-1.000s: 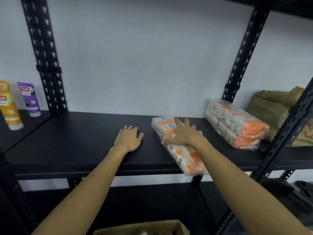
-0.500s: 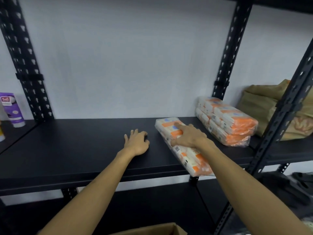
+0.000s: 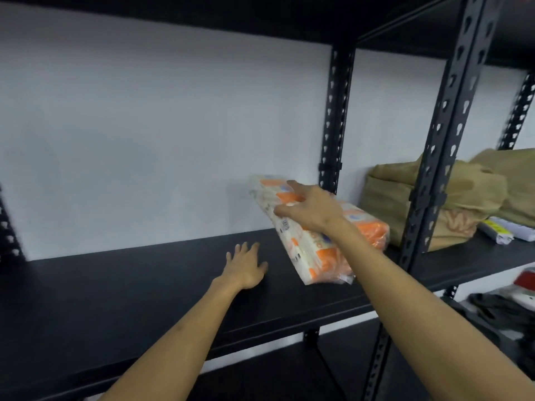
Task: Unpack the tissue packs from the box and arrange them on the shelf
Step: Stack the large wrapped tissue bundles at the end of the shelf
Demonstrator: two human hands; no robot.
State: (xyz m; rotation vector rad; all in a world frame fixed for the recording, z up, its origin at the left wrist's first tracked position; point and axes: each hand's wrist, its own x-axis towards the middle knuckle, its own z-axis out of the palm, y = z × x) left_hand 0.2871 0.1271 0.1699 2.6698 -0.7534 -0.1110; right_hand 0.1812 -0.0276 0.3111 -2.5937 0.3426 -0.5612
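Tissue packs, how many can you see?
2: one tissue pack gripped by the right hand, tilted above the shelf; another pack behind it, mostly hidden.

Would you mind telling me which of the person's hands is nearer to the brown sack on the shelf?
The right. The right hand grips the tissue pack just left of the black upright that stands before the brown sack; the left hand rests flat on the shelf, farther left.

Two bare forearms are being shown, no sleeves, watches or rings being worn; left hand point(image 3: 246, 266) at seven o'clock of right hand point(image 3: 311, 209).
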